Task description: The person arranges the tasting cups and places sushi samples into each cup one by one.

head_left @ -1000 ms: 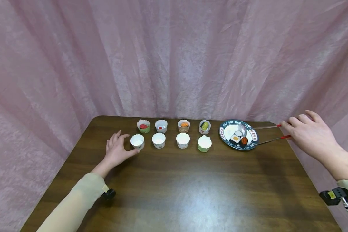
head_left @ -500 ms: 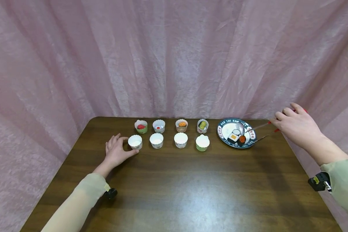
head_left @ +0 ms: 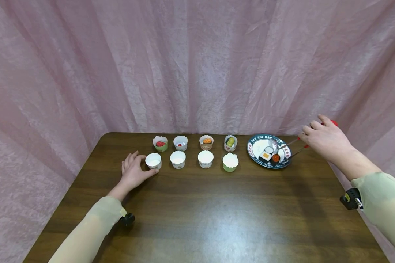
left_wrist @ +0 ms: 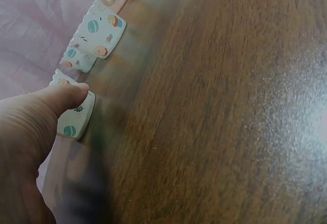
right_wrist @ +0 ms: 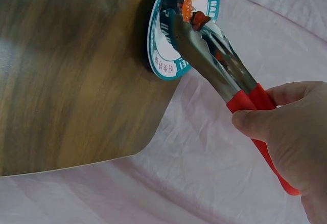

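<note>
At the left, my left hand [head_left: 133, 173] pinches the front-left paper baking cup [head_left: 153, 160], thumb on its near side; the left wrist view shows the thumb [left_wrist: 74, 97] against the patterned wall. My right hand [head_left: 327, 140] grips the red handles of metal tongs [right_wrist: 209, 65]. The tongs reach over a round plate [head_left: 260, 137] with a teal lettered rim. Their tips are at a toy sushi piece topped with orange roe [head_left: 275, 158]; whether they squeeze it I cannot tell. Beside it lie a white sushi piece with a yellow centre [head_left: 265, 156] and a small white round piece [head_left: 269, 149].
Two rows of baking cups stand on the wooden table [head_left: 197, 204]. Back-row cups hold a red piece [head_left: 160, 144], a small red-dotted piece [head_left: 180, 145], an orange piece [head_left: 207, 141] and a green piece [head_left: 230, 141]. A pink curtain [head_left: 197, 65] hangs behind.
My right hand has moved left towards the plate, and the tongs' handles have come closer together. My left thumb and fingers have closed slightly onto the cup. The view shifted a little.
</note>
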Demonstrator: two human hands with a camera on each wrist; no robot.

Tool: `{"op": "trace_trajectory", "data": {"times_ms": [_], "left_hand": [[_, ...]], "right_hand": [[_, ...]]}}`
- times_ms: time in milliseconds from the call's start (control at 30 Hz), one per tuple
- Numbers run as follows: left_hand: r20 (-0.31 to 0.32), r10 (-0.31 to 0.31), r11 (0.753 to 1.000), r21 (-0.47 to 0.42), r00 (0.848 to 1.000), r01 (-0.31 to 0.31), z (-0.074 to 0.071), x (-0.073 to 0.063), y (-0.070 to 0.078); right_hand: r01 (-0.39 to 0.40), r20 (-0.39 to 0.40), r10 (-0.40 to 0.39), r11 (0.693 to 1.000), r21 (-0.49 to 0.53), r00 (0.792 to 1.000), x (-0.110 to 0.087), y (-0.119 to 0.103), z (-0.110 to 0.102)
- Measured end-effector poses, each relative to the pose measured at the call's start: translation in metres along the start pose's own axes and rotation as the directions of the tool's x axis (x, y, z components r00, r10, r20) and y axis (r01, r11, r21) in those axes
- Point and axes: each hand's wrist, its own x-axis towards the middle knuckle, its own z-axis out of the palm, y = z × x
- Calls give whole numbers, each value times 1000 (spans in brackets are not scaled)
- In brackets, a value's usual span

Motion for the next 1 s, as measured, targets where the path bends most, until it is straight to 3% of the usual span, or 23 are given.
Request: {"op": "trace_trajectory", "data": {"times_ms": [367, 667, 867, 1000], "left_hand": [[-6, 13, 1000, -13, 1000, -13, 1, 1, -3], [-5, 28, 999, -16, 1000, -28, 4, 1, -5], [-4, 29, 999, -18, 1000, -29, 4, 1, -5], [1, 22, 1000, -17, 1000, -22, 3, 1, -3]], "right_hand": [[9, 29, -9, 1000, -2, 1000, -2, 4, 4], [67, 2, -67, 998, 4, 998, 2, 4, 11], [82, -27, -82, 997, 1, 996, 3, 3, 7], [74, 1, -74, 997, -22, 997, 0, 4, 3]]}}
